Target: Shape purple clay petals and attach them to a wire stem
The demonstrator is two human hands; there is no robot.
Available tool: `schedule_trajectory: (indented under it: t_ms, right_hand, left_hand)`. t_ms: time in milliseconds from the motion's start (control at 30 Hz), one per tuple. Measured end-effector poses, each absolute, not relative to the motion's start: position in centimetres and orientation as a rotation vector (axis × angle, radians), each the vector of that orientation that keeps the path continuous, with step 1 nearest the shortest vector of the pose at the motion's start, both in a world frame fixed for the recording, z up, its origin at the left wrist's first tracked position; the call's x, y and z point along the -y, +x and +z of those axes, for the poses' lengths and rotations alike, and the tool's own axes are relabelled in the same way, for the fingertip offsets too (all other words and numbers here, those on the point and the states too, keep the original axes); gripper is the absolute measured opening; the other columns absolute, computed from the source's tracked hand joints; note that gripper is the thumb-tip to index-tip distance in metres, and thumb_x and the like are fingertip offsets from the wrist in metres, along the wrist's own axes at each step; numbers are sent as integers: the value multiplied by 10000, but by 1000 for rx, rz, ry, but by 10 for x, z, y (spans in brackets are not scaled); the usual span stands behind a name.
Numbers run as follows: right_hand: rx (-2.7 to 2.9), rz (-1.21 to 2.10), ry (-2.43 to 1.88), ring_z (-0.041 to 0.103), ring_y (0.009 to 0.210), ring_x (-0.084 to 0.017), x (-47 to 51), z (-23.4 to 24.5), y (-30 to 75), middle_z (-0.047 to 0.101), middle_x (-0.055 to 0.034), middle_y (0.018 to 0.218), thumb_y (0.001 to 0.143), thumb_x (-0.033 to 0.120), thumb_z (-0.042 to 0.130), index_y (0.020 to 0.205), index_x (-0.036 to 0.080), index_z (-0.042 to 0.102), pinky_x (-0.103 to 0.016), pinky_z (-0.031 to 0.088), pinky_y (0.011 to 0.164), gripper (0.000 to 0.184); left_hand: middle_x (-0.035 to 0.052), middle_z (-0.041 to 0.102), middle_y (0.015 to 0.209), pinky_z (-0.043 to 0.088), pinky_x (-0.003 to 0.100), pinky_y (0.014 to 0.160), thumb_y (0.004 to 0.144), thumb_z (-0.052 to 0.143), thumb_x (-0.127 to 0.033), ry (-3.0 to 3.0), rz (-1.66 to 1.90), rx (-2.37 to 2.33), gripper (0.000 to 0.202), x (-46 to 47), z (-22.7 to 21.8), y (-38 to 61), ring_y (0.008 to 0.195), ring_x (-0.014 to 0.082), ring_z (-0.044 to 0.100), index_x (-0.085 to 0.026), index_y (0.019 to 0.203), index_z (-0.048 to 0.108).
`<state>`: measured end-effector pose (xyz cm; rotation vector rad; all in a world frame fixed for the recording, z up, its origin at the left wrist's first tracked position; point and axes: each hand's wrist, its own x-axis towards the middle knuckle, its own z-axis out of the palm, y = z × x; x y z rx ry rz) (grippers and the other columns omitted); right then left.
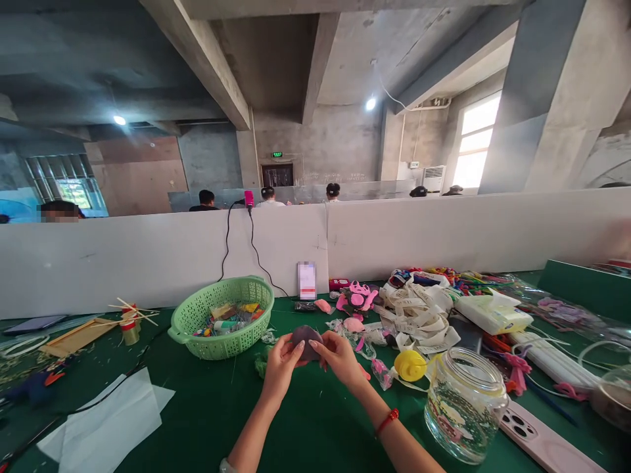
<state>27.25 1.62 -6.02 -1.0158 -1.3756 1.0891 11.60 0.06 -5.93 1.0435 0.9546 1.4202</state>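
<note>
Between both hands, above the green tabletop (315, 420), is a dark purple-grey rounded lump (306, 341) that looks soft, like modelling clay. My left hand (282, 360) grips its left side, thumb on the near face. On the right side, my right hand (340, 355) pinches it with thumb and fingers; a red bracelet (387, 421) circles that wrist. The fingers behind the lump are partly hidden. Just left of my left hand lies a small green crumpled piece (261, 362). Pink pieces (353, 324) and clear wrappers lie beyond my right hand.
A green basket (217, 348) of small items stands left, white sheets (116, 420) nearer. A propped phone (306, 281) leans at the white partition (276, 240). To the right are a glass jar (463, 407), a pink phone (547, 440), ribbons (419, 309) and tissues (493, 313).
</note>
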Motion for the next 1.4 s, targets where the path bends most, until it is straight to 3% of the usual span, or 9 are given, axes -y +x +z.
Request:
schedule_trajectory:
  t_ms: [233, 433, 633, 900, 1000, 1133, 1267, 1400]
  right_hand:
    - [1418, 984, -1104, 462, 360, -100, -13, -60, 275, 484, 57, 450, 590, 941, 655, 650, 235, 462, -249, 301, 394, 734]
    - [1302, 1182, -1005, 534, 421, -102, -10, -54, 269, 556, 51, 577, 598, 907, 691, 793, 186, 592, -245, 420, 422, 753]
    - [1118, 1522, -902, 619, 524, -102, -7, -54, 272, 621, 7, 618, 613, 837, 764, 714, 160, 613, -234, 539, 556, 701]
    - [1086, 1686, -828, 718, 636, -132, -8, -58, 277, 727, -57, 768, 624, 735, 846, 844, 122, 732, -267, 630, 686, 661]
    - [1161, 1668, -804, 718, 639, -128, -9, -58, 278, 723, -48, 761, 687, 730, 810, 859, 122, 723, -277, 632, 697, 638]
    - [1175, 1566, -794, 678, 584, -120, -9, -56, 276, 680, -7, 676, 691, 750, 790, 810, 147, 666, -257, 594, 622, 627]
    - [1160, 1497, -834, 664, 549, -150, -9, -55, 274, 622, 15, 595, 686, 833, 714, 770, 175, 623, -290, 572, 597, 669]
    - [1247, 1431, -879, 669, 570, -141, -10, -55, 274, 676, -1, 669, 573, 720, 871, 795, 158, 656, -295, 575, 634, 641]
  left_hand:
    - [132, 806, 926, 658, 389, 721, 510, 922, -641, 1108, 1405, -990, 698, 3, -58, 118, 884, 305, 785, -160, 955, 682]
    - [117, 799, 911, 653, 380, 739, 537, 911, -636, 1108, 1427, -979, 718, 0, -60, 117, 872, 285, 780, -157, 1016, 672]
    - [121, 791, 911, 635, 364, 709, 546, 893, -642, 1140, 1437, -1019, 710, 2, -57, 116, 846, 284, 770, -145, 1014, 698]
    - [93, 778, 831, 614, 322, 653, 554, 899, -593, 1190, 1459, -1075, 624, -1, -58, 111, 763, 245, 742, -148, 966, 753]
    - [72, 760, 765, 625, 331, 668, 539, 916, -588, 1175, 1452, -1056, 626, -2, -59, 109, 743, 244, 742, -144, 952, 760]
    - [73, 778, 819, 640, 351, 718, 548, 913, -627, 1111, 1450, -1014, 639, -1, -57, 111, 807, 256, 757, -160, 961, 769]
    - [85, 770, 790, 634, 357, 717, 487, 907, -696, 1069, 1431, -1036, 650, -1, -55, 112, 774, 251, 742, -151, 807, 760]
    - [76, 758, 751, 608, 344, 667, 446, 912, -704, 1066, 1466, -1064, 661, -4, -57, 111, 695, 226, 707, -151, 775, 759]
